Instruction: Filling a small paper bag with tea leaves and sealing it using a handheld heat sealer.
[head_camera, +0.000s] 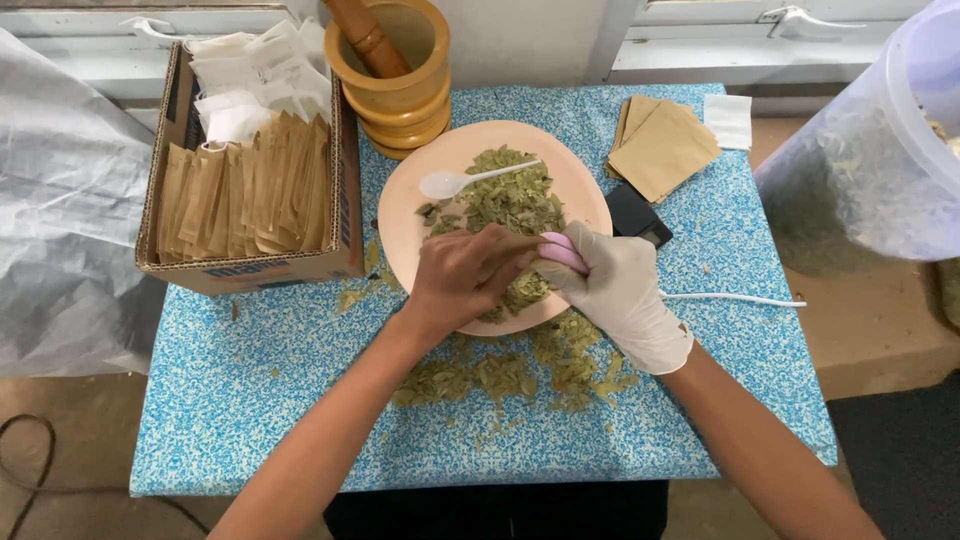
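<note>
While left hand (462, 275), bare, fingers curled, pinches brown paper sachet (508, 247) over pink plate (420, 170), gloved right hand (620, 290) grips pink tool (563, 252) at sachet mouth. Step judged: filling with dried leaves (510, 195); next needs steady tipping.

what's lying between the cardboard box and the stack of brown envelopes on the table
In the head view, the peach plate of dried green leaves lies between the cardboard box and the brown envelopes, with a white plastic spoon resting on it.
</note>
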